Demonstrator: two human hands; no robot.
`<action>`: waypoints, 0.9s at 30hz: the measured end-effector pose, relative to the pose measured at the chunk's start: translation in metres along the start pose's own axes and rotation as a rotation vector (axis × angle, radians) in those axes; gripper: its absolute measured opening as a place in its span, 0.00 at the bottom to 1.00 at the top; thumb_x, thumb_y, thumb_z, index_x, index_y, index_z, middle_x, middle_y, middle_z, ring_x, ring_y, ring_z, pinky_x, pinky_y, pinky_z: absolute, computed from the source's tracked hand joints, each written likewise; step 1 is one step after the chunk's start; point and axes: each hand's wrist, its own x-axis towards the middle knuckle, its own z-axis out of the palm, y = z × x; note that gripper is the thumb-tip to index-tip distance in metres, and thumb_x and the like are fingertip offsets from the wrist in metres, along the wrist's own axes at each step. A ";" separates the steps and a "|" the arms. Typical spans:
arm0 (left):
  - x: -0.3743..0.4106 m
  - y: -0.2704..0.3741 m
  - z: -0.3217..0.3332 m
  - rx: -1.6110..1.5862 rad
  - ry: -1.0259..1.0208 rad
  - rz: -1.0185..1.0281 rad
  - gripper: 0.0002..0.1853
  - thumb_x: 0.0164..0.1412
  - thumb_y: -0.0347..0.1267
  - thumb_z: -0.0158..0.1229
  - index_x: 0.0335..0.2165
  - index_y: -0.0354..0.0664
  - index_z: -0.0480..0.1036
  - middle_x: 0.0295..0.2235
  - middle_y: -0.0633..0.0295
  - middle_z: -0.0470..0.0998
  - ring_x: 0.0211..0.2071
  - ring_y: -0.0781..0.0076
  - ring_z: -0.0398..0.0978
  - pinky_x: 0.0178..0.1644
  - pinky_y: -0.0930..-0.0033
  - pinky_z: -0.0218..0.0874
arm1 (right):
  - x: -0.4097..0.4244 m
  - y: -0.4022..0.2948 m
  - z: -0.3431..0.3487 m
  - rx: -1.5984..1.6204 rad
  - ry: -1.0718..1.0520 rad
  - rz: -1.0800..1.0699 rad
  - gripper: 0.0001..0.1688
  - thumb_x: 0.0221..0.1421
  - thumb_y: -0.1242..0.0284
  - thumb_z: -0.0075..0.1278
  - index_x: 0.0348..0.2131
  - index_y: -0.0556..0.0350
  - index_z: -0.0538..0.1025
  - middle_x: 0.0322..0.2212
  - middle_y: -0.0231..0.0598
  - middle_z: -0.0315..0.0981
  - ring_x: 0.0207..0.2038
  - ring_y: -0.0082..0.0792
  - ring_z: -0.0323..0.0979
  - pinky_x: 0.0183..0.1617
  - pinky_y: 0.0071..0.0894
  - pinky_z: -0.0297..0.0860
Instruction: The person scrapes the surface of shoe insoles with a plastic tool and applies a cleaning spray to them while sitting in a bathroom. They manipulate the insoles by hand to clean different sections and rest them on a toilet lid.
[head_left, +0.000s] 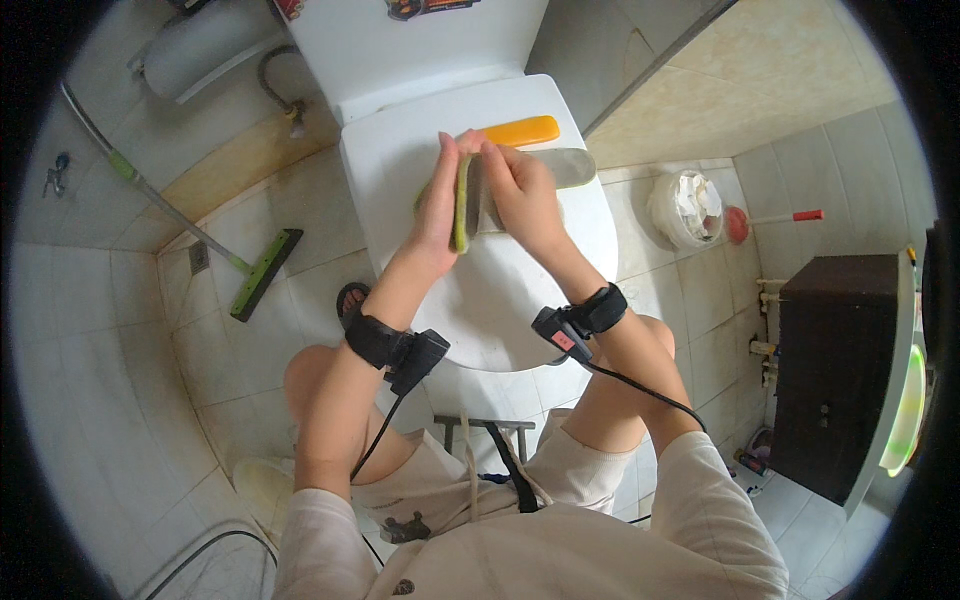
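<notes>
Both hands are over the closed white lid of a toilet (480, 315). My left hand (439, 202) presses its palm and fingers against a grey item with a yellow-green edge (463, 210), which stands on its side. My right hand (521, 187) grips the inner part of that item, thumb near its top. Beneath and behind the right hand, a flat, rounded grey piece with a thin green rim (574, 166) rests on the lid. An orange bar-shaped object (525, 131) lies just beyond the fingers. What exactly the grey item is cannot be told. Each wrist wears a black strapped device.
A green-headed floor squeegee (266, 275) leans at the left. To the right are a lined waste bin (686, 208) with crumpled paper and a red plunger (737, 225). A dark cabinet (832, 375) stands further right. A wall rises close beside the toilet tank (420, 52).
</notes>
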 end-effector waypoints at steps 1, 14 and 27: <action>0.000 0.004 -0.001 0.001 0.023 0.009 0.42 0.60 0.60 0.31 0.59 0.38 0.49 0.59 0.59 0.55 0.59 0.67 0.53 0.62 0.66 0.43 | 0.003 -0.001 -0.003 0.017 -0.003 0.013 0.26 0.59 0.57 0.41 0.23 0.63 0.74 0.13 0.51 0.66 0.16 0.46 0.67 0.23 0.39 0.62; -0.009 0.013 -0.006 0.023 -0.033 -0.104 0.28 0.63 0.51 0.41 0.54 0.46 0.62 0.53 0.65 0.64 0.55 0.74 0.58 0.60 0.65 0.46 | 0.016 0.002 -0.033 -0.310 -0.047 0.037 0.27 0.55 0.55 0.45 0.19 0.62 0.74 0.12 0.48 0.67 0.15 0.46 0.67 0.21 0.40 0.62; -0.009 -0.011 -0.013 -0.017 0.039 -0.152 0.34 0.63 0.52 0.41 0.56 0.37 0.54 0.55 0.58 0.60 0.56 0.67 0.57 0.61 0.62 0.47 | 0.014 0.010 -0.034 -0.570 0.081 -0.094 0.26 0.53 0.55 0.48 0.17 0.59 0.74 0.11 0.48 0.67 0.17 0.49 0.69 0.22 0.42 0.65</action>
